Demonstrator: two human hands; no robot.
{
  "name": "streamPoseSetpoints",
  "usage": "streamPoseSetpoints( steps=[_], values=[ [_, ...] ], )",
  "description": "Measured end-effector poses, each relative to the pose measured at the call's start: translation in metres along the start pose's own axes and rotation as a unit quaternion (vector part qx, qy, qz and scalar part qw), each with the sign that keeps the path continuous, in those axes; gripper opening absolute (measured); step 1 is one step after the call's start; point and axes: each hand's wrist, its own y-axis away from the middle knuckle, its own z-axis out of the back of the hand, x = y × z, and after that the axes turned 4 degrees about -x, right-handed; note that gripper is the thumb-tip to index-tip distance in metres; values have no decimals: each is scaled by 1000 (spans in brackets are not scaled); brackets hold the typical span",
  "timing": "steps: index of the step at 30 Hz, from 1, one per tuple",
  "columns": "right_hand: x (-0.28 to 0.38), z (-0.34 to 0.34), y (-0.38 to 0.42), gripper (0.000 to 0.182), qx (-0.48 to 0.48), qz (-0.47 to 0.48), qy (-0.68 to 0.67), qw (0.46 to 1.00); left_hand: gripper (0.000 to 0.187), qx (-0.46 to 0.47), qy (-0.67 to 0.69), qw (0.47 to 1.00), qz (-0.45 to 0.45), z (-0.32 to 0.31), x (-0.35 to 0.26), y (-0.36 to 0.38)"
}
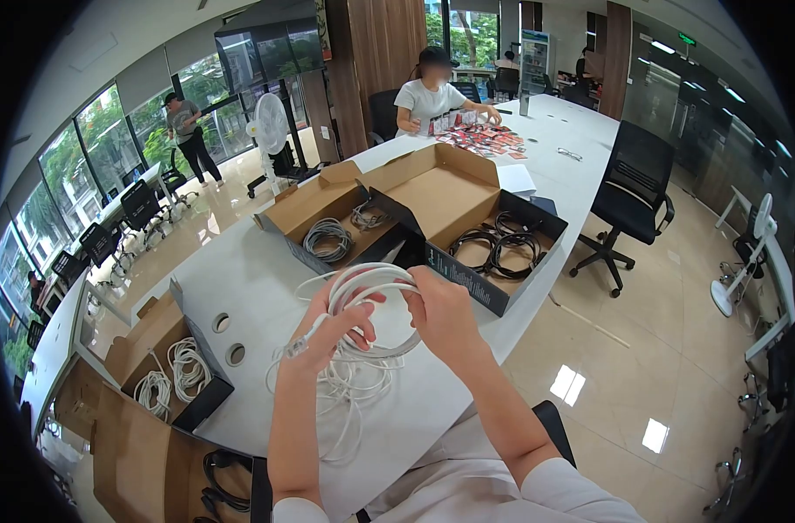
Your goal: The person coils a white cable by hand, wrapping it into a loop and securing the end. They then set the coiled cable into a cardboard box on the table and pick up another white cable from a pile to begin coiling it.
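Above the table, a coiled white cable [373, 277] is held between my two hands. My left hand [334, 329] has its fingers curled round the left side of the loops, and a clear plug end shows by its wrist. Gripping the right side of the same coil is my right hand [445, 312], with its fingertips partly hidden behind the loops. Below my hands, a loose tangle of white cable [355, 390] lies on the white table [266, 292].
An open box [201, 405] at left holds coiled white cables. Ahead, one box [306, 253] holds grey cables and another [493, 292] black ones. Black cables lie in a box [136, 471] at lower left. Across the table a person [432, 100] sits behind small red packets [480, 138].
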Motion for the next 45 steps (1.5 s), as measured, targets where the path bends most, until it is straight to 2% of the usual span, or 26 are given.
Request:
streamPoseSetpoints(
  steps=[4,7,8,10,13,16,19,22,25,26,28,31,34,37,40,43,45],
  values=[
    [1,2,-4,5,68,-41,-41,996,27,-83,-31,990,-110,-12,2,-2],
    [0,-4,-5,9,31,-55,-194,979,22,7,-80,996,-49,-3,-1,0],
    [-1,-6,-6,9,49,-96,-244,964,21,25,-61,998,-23,2,-1,1],
    [-2,-9,-7,10,82,-177,-340,920,25,60,-23,997,30,13,3,0],
    [-11,-4,-12,10,170,-242,-495,817,32,37,118,991,59,20,14,-4],
    [-21,-3,-8,14,213,-260,-599,727,30,20,217,974,55,23,19,-8],
    [-23,-4,-2,16,248,-270,-641,674,31,30,195,979,47,26,16,-9],
    [-18,8,-9,22,240,-317,-647,650,23,47,235,969,62,31,19,-11],
    [-26,15,-16,28,230,-316,-651,651,15,34,231,971,46,24,19,-10],
    [-26,17,-16,27,221,-321,-647,655,7,56,224,972,51,23,16,-10],
    [-21,21,-16,25,208,-331,-637,664,18,98,211,971,60,21,8,-8],
    [-13,23,-16,21,215,-306,-581,723,43,70,135,988,25,20,6,-5],
    [-11,24,-17,18,211,-308,-586,720,42,106,120,987,29,18,-7,2],
    [-5,24,-19,13,210,-280,-578,737,31,103,58,993,25,26,-12,3],
    [-10,32,-23,10,231,-289,-593,715,14,117,25,992,30,34,5,-6],
    [-7,42,-29,13,257,-300,-626,673,6,126,63,989,35,33,15,-13],
    [-6,40,-28,12,249,-309,-641,657,9,130,131,982,-48,19,24,-16]
  ],
)
